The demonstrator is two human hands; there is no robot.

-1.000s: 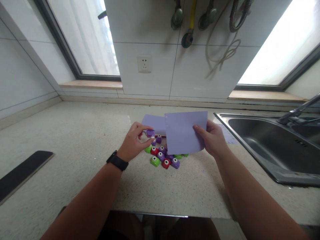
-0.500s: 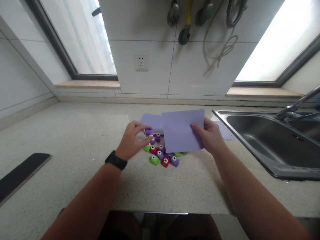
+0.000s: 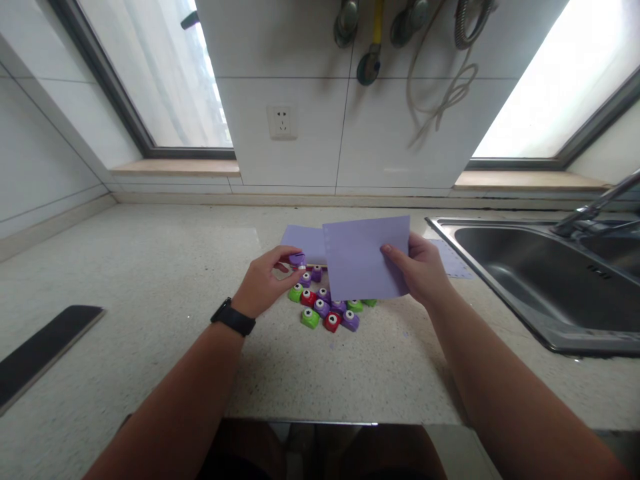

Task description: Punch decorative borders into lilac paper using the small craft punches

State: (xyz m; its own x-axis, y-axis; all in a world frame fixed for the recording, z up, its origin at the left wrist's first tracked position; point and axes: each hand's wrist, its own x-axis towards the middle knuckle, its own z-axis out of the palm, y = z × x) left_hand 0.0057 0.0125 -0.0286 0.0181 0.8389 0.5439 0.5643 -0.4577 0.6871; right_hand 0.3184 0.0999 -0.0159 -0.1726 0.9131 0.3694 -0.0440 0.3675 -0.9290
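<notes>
The left forearm [image 3: 185, 393] slants in from lower left, the right forearm [image 3: 505, 377] from lower right. Left of centre, the left hand [image 3: 263, 280] pinches between thumb and forefinger; right of centre, the right hand [image 3: 424, 270] grips, thumb frontmost.

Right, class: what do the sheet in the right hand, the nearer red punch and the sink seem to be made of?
Sheet: probably matte paper or thin card; it is thin and evenly coloured, without shine.
Nearer red punch: likely smooth plastic, given its bright, even colour; inner parts are hidden.
Sink: apparently satin stainless steel; grey with soft reflections.
</notes>
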